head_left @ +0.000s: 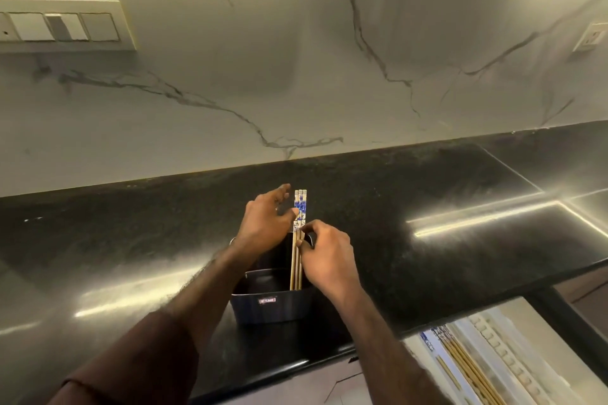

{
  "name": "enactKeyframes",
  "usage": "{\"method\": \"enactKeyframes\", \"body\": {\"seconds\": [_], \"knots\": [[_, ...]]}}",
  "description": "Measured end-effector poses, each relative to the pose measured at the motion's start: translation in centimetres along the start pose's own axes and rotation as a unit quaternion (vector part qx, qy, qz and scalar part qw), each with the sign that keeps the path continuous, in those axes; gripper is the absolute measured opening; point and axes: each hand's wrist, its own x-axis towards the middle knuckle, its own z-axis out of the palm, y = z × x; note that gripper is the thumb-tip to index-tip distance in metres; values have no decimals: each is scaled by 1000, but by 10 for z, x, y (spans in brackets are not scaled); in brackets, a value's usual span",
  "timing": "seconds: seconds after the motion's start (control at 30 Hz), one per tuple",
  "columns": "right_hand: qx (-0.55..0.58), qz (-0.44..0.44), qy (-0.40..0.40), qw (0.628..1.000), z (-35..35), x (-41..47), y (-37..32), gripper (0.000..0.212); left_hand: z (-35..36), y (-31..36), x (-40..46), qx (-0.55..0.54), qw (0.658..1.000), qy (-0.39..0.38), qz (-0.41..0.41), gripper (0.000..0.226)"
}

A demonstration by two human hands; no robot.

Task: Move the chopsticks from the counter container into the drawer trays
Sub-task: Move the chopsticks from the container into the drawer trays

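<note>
Right hand (324, 253) pinches chopsticks (297, 240) mid-shaft; left hand (268, 223) spread open, touching their patterned tops. Sticks stand near-upright in container (269, 306) on tabletop (427, 194); lift along that axis, then drawer tray (513, 355) lies to the right w/ right hand nearer.

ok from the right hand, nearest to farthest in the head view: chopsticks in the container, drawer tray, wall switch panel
1. chopsticks in the container: pinched by the right hand.
2. drawer tray: lower right, below the counter.
3. wall switch panel: far upper left.
</note>
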Motion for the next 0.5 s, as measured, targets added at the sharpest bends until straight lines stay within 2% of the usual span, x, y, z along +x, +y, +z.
{"method": "enactKeyframes", "body": {"seconds": [0.13, 0.2, 0.33, 0.5], "knots": [[0, 4, -7, 1000, 3, 10, 8, 19, 13, -8, 13, -111, 992, -20, -52, 59], [0, 4, -23, 1000, 2, 14, 9, 19, 18, -11, 16, -148, 986, -29, -70, 50], [-8, -2, -49, 999, 1, 20, 9, 17, 23, -16, 18, -198, 976, -12, -87, 26], [6, -12, -58, 998, 1, 21, 5, 15, 11, -14, 15, -243, 965, -17, -95, 21]]}}
